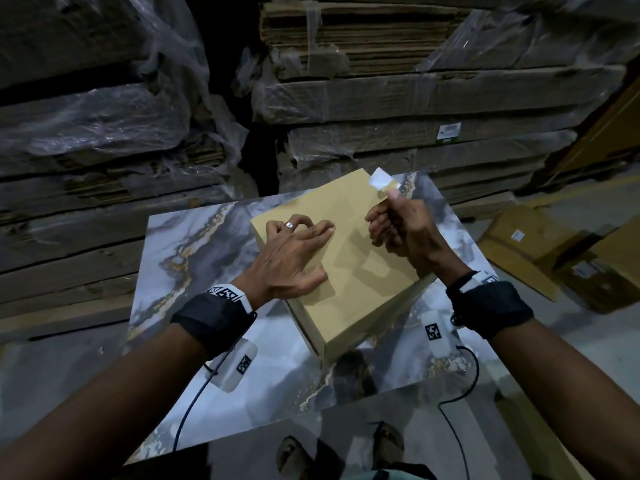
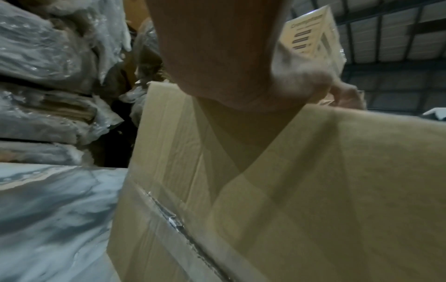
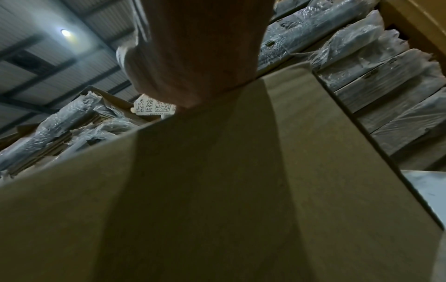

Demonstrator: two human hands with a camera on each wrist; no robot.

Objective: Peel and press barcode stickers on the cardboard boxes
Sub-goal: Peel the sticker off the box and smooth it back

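A plain tan cardboard box [image 1: 349, 265] stands turned at an angle on the marble-patterned table [image 1: 194, 244]. My left hand [image 1: 294, 251] rests on the box's top near its left edge, fingertips bent down against the cardboard. My right hand [image 1: 398, 226] hovers over the box's far right corner and pinches a small white sticker [image 1: 382, 180] between thumb and fingers. The sticker's printed code side [image 3: 154, 107] shows in the right wrist view beyond the fist. In the left wrist view the box [image 2: 289, 190] fills the frame, with a taped seam [image 2: 173, 221] on its side.
Stacks of flattened cardboard wrapped in plastic film [image 1: 398, 95] rise close behind the table. More brown boxes [image 1: 568, 258] lie on the floor to the right. Cables [image 1: 460, 434] from the wrist cameras hang over the table's near edge. My sandalled feet [image 1: 388, 441] show below.
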